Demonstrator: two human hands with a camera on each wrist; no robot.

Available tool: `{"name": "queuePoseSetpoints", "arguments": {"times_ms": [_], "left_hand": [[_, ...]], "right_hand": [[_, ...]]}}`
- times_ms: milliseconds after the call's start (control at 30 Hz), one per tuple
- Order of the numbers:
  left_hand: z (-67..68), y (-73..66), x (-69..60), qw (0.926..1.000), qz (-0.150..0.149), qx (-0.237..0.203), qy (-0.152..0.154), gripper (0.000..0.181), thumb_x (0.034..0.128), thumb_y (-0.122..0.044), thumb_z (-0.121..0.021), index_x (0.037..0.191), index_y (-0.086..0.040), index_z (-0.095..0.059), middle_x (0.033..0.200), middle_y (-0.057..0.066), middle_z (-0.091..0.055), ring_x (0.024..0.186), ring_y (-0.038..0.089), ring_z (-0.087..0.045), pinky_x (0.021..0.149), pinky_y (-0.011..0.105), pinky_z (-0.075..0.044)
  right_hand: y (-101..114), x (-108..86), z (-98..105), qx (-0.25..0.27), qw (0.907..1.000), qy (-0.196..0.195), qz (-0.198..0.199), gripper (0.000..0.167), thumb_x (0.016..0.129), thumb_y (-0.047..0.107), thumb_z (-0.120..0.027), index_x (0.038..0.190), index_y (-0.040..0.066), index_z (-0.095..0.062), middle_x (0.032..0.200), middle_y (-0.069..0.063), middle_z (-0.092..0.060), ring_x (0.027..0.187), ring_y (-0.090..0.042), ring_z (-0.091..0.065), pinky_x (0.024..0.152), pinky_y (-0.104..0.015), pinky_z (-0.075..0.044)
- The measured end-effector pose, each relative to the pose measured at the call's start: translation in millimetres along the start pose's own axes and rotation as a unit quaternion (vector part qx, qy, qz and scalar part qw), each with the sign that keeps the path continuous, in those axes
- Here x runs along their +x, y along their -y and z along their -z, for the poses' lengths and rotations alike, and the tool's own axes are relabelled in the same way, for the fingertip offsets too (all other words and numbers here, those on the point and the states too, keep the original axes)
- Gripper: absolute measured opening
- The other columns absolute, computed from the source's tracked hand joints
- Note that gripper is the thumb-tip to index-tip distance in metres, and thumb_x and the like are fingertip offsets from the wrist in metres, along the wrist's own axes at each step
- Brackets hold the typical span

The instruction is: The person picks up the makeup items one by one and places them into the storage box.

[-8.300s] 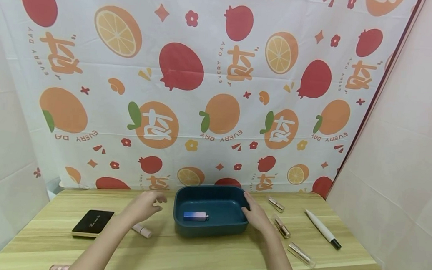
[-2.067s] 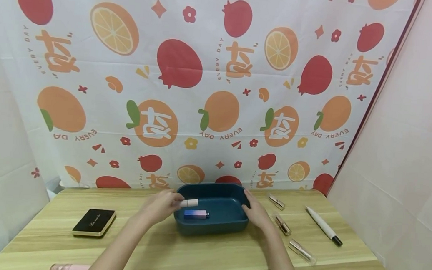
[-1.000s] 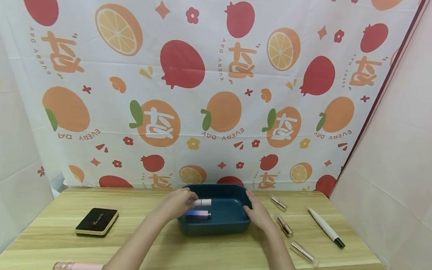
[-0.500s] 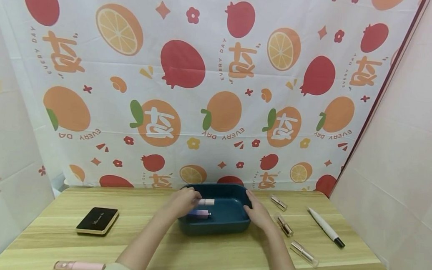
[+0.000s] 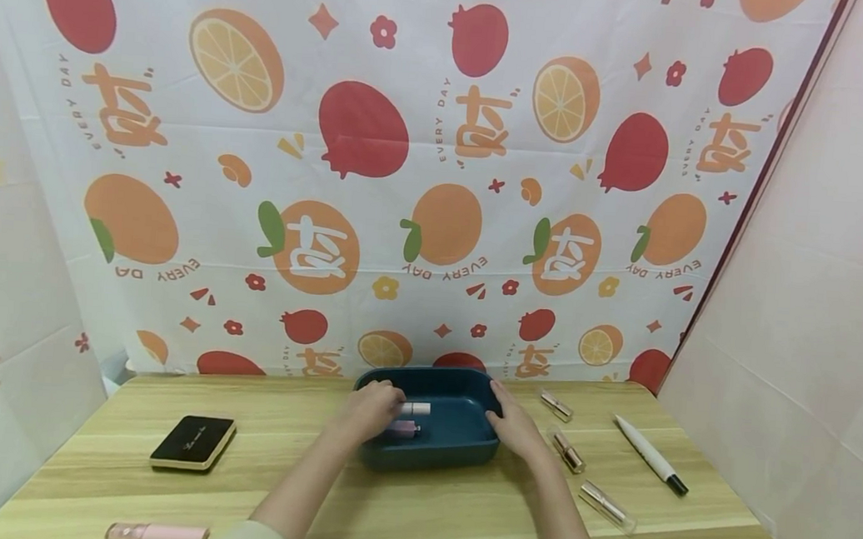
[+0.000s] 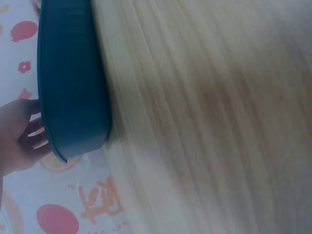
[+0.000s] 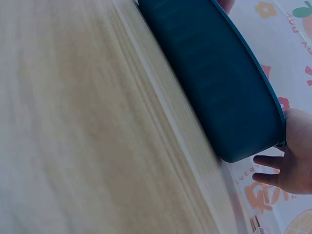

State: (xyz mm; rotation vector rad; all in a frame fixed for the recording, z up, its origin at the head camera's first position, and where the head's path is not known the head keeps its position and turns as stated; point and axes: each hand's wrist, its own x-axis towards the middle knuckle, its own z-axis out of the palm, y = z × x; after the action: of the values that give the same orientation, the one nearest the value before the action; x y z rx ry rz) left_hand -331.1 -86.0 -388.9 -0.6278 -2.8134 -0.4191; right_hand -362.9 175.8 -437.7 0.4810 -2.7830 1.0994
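Note:
A dark teal rectangular bin (image 5: 433,455) sits at the back middle of the table. My left hand (image 5: 372,409) reaches over its left rim and pinches a pale pink-white cosmetic tube (image 5: 417,408) low inside. The fingertips and the tube's left end are hidden. Just in front of that tube, a blue-to-pink lipstick (image 5: 404,428) lies in the bin, partly covered by the hand. My right hand (image 5: 516,426) grips the bin's right end, thumb over the rim. In the right wrist view, two fingers of the right hand (image 7: 297,156) extend past the bin's outer end.
To the left lie a black compact (image 5: 194,442) and a pink lip gloss tube (image 5: 157,533). Right of the bin are a small lipstick (image 5: 556,405), two clear-capped lipsticks (image 5: 567,451) and a white pen with a dark end (image 5: 651,456). A fruit-print curtain (image 5: 438,178) hangs behind.
My left hand has picked up the pale tube from the table left of the bin, carried it rightward over the rim and lowered it inside. My right hand stays on the bin's right end.

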Motion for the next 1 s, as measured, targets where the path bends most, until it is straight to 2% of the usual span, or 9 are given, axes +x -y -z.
{"name": "queuePoseSetpoints", "arguments": {"times_ms": [233,567,1000], "left_hand": [[-5.7,-4.0,2.2,0.9998,0.004,0.015,-0.014,0.007,0.0822,-0.011,-0.066,0.087,-0.008,-0.071,0.078,0.002,-0.06,0.073,0.018,-0.054,0.06,0.034,-0.049],[-9.2,-8.3,10.7,0.999,0.034,0.027,0.013,0.006,0.0822,-0.012,-0.066,0.086,-0.009,-0.07,0.079,0.002,-0.061,0.073,0.018,-0.053,0.061,0.033,-0.048],[-15.3,-6.8,10.5,0.998,0.047,0.042,0.003,0.007,0.0822,-0.006,-0.064,0.077,-0.008,-0.067,0.073,0.003,-0.058,0.072,0.019,-0.055,0.059,0.033,-0.049]], "right_hand": [[-2.9,0.2,0.3,-0.001,1.0,-0.001,0.004,0.055,0.093,0.009,-0.05,0.143,0.0,-0.028,0.147,-0.017,-0.024,0.132,-0.034,-0.022,0.103,-0.051,-0.024],[-3.9,-1.7,1.2,-0.005,1.0,-0.002,0.008,0.055,0.093,0.008,-0.05,0.142,0.0,-0.028,0.146,-0.019,-0.025,0.132,-0.035,-0.023,0.102,-0.051,-0.024],[-2.3,-2.9,2.0,-0.001,0.9999,0.005,0.013,0.055,0.093,0.008,-0.051,0.142,0.0,-0.028,0.146,-0.019,-0.024,0.132,-0.034,-0.022,0.103,-0.05,-0.024]]}}
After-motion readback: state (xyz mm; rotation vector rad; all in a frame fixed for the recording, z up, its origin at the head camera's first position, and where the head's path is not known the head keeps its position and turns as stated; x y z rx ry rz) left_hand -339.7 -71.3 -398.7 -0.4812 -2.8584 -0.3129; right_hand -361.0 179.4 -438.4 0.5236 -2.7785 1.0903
